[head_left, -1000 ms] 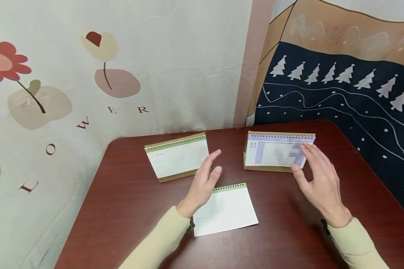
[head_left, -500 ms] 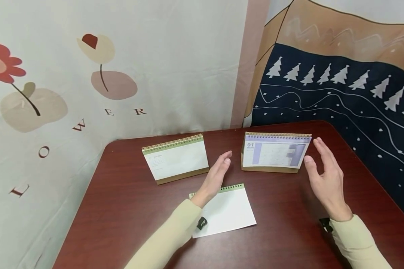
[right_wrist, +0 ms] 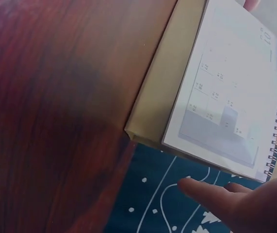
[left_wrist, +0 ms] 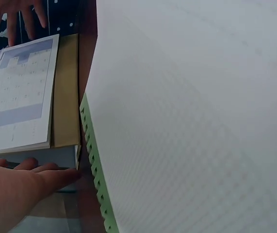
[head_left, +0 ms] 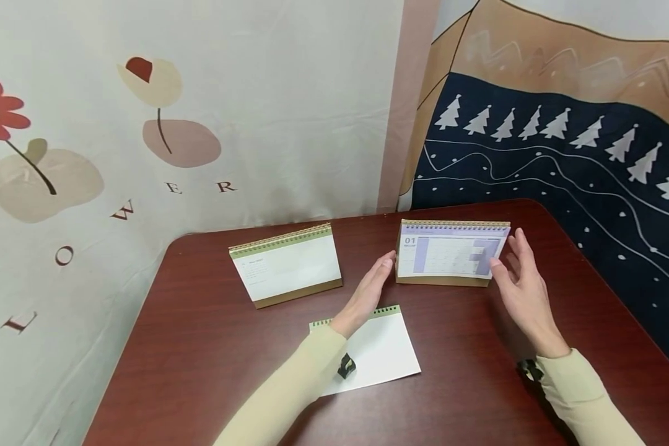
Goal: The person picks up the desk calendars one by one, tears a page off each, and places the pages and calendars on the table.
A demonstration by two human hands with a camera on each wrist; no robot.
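A purple desk calendar (head_left: 451, 254) marked 01 stands upright on its tan cardboard base at the back right of the table. My left hand (head_left: 370, 291) is at its left side, fingers straight and held together. In the left wrist view, the left fingers (left_wrist: 56, 179) lie right along the calendar's side edge. On the other side, my right hand (head_left: 526, 297) has its fingers extended, thumb close to the calendar's lower right corner. A loose green-topped calendar sheet (head_left: 387, 347) with punched holes lies flat beneath my left forearm, which partly hides it.
A green desk calendar (head_left: 290, 266) stands at the back left of the brown table (head_left: 201, 347). Behind the table hangs a light cloth with flowers (head_left: 290, 124), beside a dark blue one with white trees (head_left: 535, 161).
My left hand has moved right, from near the green calendar to the purple calendar's left side. The right hand went off the calendar's front, outward, then back in beside its right edge.
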